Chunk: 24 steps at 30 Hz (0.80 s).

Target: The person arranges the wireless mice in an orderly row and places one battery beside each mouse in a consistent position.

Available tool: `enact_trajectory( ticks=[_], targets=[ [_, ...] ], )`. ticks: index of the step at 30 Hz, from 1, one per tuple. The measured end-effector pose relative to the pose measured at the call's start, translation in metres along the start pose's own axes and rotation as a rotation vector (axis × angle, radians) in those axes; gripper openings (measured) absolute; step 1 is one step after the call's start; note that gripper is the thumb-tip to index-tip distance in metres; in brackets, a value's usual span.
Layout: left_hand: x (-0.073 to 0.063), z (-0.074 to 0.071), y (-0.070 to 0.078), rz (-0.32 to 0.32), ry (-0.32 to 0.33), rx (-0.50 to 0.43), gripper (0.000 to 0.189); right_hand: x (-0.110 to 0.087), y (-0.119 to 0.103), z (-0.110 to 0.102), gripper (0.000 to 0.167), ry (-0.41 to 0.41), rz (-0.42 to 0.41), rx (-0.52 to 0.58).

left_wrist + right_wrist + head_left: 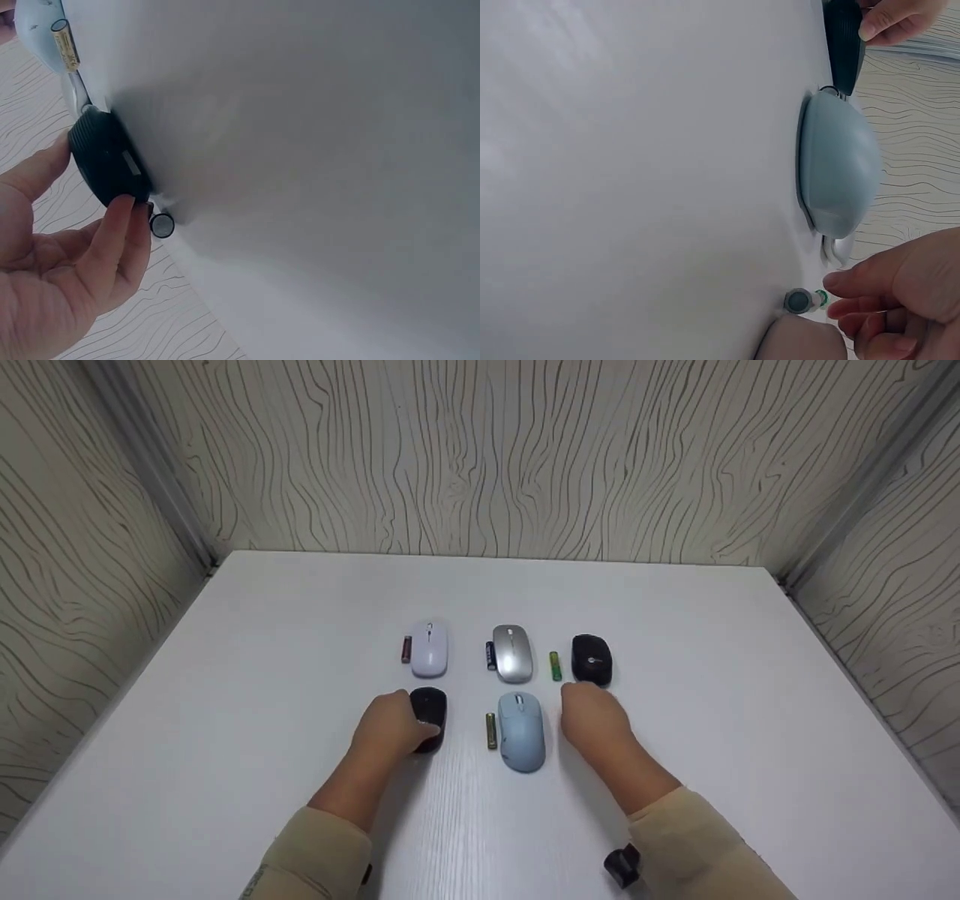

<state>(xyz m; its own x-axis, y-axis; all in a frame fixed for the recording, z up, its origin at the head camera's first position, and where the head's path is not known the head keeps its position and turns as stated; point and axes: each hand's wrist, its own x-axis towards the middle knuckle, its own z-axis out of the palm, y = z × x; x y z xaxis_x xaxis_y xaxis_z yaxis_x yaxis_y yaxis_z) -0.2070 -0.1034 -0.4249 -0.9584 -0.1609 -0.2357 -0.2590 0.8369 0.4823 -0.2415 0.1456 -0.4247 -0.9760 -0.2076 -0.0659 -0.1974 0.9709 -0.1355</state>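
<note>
My left hand (391, 725) grips a black mouse (428, 707) at the near left, thumb on one side and fingers on the other. By those fingertips, the round end of a battery (163, 225) shows in the left wrist view. My right hand (598, 716) is low over the table, just in front of another black mouse (592, 658) and a green battery (556, 666). In the right wrist view its thumb and bent fingers stand apart, close to a dark-ended battery (799, 301). A pinkish rounded object (799, 341) lies beside that battery, mostly cut off by the frame.
Between the hands lie a light blue mouse (522, 732) and a gold battery (491, 730). Farther back are a white mouse (430, 649) with a red battery (406, 649) and a silver mouse (513, 653) with a dark blue battery (490, 655). Patterned walls (450, 457) enclose the white table (300, 607).
</note>
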Motion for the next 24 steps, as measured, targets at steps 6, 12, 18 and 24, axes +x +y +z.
enact_trajectory(
  ticks=[6, 12, 18, 24],
  targets=[
    [0.001, 0.001, 0.0, -0.015, -0.004, -0.007, 0.06, -0.001, 0.003, -0.004, 0.012, -0.037, 0.026, 0.067],
    [0.001, 0.0, 0.0, -0.037, -0.011, -0.003, 0.057, 0.0, 0.003, -0.002, 0.02, -0.049, -0.018, 0.062],
    [0.001, 0.0, 0.001, -0.03, -0.01, 0.005, 0.059, 0.0, 0.0, 0.006, 0.008, -0.007, -0.11, 0.001],
    [0.002, 0.0, 0.0, -0.002, -0.013, 0.015, 0.062, 0.0, -0.001, 0.007, 0.007, -0.001, -0.071, -0.06]
  ],
)
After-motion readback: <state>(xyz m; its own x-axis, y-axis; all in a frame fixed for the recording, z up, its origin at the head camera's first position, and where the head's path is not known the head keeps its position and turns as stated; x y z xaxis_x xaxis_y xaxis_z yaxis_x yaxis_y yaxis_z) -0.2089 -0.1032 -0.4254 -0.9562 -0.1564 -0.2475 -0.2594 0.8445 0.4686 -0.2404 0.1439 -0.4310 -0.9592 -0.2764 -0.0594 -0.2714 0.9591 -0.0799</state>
